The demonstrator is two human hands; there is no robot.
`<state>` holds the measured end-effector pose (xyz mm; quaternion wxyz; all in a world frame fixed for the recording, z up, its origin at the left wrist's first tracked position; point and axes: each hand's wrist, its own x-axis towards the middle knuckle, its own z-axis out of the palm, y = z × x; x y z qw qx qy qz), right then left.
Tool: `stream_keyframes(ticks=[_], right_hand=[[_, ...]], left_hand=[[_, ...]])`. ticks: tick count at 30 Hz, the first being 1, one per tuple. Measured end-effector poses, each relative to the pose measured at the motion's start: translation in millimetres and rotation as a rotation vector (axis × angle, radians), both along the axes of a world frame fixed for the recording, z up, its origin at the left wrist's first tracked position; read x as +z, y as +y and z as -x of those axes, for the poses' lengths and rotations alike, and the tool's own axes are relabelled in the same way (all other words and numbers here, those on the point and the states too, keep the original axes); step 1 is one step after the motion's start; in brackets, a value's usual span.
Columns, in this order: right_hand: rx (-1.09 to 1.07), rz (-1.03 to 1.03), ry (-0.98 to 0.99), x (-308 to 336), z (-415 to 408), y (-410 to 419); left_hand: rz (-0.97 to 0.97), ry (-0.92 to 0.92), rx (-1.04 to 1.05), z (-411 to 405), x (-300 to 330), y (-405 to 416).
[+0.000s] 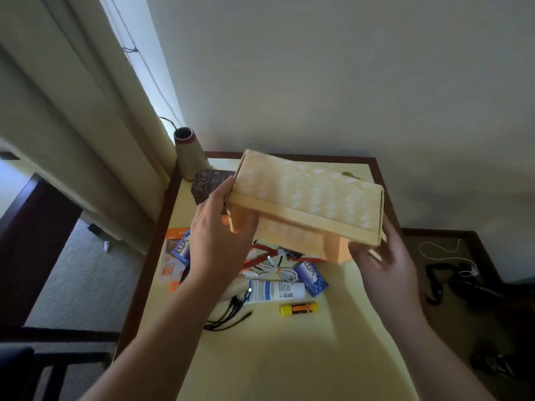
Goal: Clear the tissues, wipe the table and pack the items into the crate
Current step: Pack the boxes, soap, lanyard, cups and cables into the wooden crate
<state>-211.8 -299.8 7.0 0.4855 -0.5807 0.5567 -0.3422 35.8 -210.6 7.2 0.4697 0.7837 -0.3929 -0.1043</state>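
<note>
I hold the orange perforated plastic crate (307, 201) tilted above the pale yellow counter (289, 357), my left hand (220, 241) gripping one end, my right hand (385, 264) cupping the other, fingers curled underneath.

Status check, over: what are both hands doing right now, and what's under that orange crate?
Left hand and right hand hold orange crate tipped above table. Cables, tube, soap boxes and glue stick lie loose underneath.
</note>
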Motion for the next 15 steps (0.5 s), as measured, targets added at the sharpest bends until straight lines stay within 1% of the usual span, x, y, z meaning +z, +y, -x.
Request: stream_keyframes(ticks=[4,7,11,15], right_hand=[[0.055,-0.113,-0.034,-6,37,59],[0.100,-0.125,-0.030,-8,59,98],[0.167,-0.104,0.139,-15,77,128],[0.287,-0.149,0.307,-38,85,140]], left_hand=[[0.050,0.189,0.088,40,14,71],[0.060,0.273,0.152,65,12,119],[-0.043,0.276,0.236,88,-10,174],[-0.151,0.340,0.274,107,-30,211]])
